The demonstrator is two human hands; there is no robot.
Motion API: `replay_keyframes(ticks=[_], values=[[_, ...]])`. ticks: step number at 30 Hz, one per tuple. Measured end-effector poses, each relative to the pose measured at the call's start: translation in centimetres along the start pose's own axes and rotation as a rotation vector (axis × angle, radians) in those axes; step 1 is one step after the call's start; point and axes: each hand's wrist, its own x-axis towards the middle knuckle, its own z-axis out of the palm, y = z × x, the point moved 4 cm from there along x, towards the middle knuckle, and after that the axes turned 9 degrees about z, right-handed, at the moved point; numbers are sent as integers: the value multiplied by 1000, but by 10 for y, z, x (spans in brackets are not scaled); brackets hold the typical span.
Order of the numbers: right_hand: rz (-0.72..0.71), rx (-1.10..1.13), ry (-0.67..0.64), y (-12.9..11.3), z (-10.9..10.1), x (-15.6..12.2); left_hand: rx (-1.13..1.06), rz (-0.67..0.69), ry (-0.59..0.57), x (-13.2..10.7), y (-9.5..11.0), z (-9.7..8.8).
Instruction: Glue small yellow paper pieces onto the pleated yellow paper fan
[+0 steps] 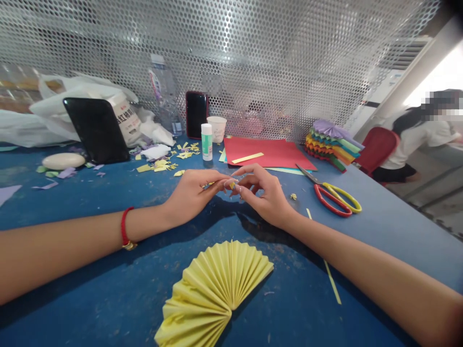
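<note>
Two hands, left hand (pixel 193 195) and right hand (pixel 266 195), pinch a small yellow bit (pixel 232 185) between their fingertips, with a yellow fan (pixel 217 279) already pleated nearer the wearer than the grip and red sheets (pixel 278 153) beyond it lying unpleated.
</note>
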Motion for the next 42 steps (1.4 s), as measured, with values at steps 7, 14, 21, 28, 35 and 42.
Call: replay_keyframes(ticks=[7, 14, 21, 28, 35, 42], values=[[5, 7, -24, 0, 1, 0, 18, -20, -12, 1, 2, 1], [25, 62, -46, 3, 2, 1, 17, -53, -28, 0, -1, 1], [19, 14, -59, 2, 3, 2, 36, 10, -14, -1, -2, 1], [32, -26, -65, 4, 4, 3, 42, -21, -32, -1, -3, 2], [22, -56, -72, 5, 5, 3, 40, 3, -13, -1, -3, 2], [35, -28, -88, 4, 5, 2, -1, 0, -32, 0, 1, 2]])
